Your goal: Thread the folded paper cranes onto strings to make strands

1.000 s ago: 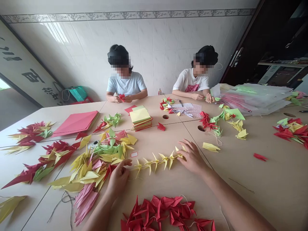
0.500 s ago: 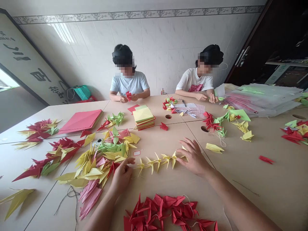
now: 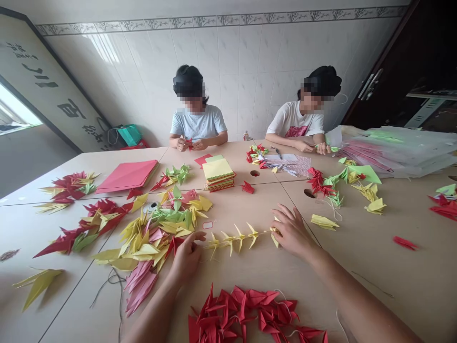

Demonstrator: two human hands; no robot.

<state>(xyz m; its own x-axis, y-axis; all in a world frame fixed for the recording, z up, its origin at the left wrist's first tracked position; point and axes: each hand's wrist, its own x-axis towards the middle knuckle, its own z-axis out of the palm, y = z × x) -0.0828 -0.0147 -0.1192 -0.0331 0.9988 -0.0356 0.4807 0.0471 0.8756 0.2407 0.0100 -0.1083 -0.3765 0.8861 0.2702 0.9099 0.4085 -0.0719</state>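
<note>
A string of yellow paper cranes stretches between my two hands, low over the table. My left hand is closed, thumb and fingers pinched at the string's left end; the thin thread in them is barely visible. With fingers curled, my right hand grips a yellow crane at the right end. A short length of thread shows between that crane and the others. Closer to me lies a heap of red paper cranes joined by white string. Beside my left hand is a pile of yellow, green and pink cranes.
Two people sit across the table, one folding red paper. A stack of yellow square paper and large red sheets stand toward the back. Plastic bags lie at the back right. Round holes pierce the tabletop.
The crane in my right hand now sits apart from the other yellow cranes, with bare thread between. The camera view has shifted slightly left.
</note>
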